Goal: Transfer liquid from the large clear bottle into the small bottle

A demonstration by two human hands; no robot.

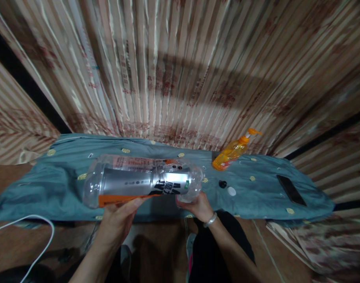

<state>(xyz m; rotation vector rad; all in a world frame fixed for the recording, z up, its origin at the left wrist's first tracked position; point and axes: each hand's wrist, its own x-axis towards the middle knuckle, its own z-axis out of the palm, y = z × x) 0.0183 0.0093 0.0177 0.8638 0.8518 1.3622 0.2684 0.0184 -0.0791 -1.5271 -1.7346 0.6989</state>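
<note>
A large clear plastic bottle (138, 181) with a silver and orange label lies sideways in the air, held over the cloth in front of me. My left hand (120, 214) grips it from below, near the left part of the label, thumb along its near side. Around the narrower right end, my right hand (197, 206) is closed on the bottle; some of its fingers are hidden behind the plastic. To the right, a small black cap (222, 184) and a white round disc (231, 191) lie on the cloth.
An orange pump bottle (229, 154) stands at the back right of the blue-green cloth (256, 196). Farther right lies a dark phone (291, 190). Striped curtains (168, 78) hang close behind. A white cable (51, 232) loops at the lower left.
</note>
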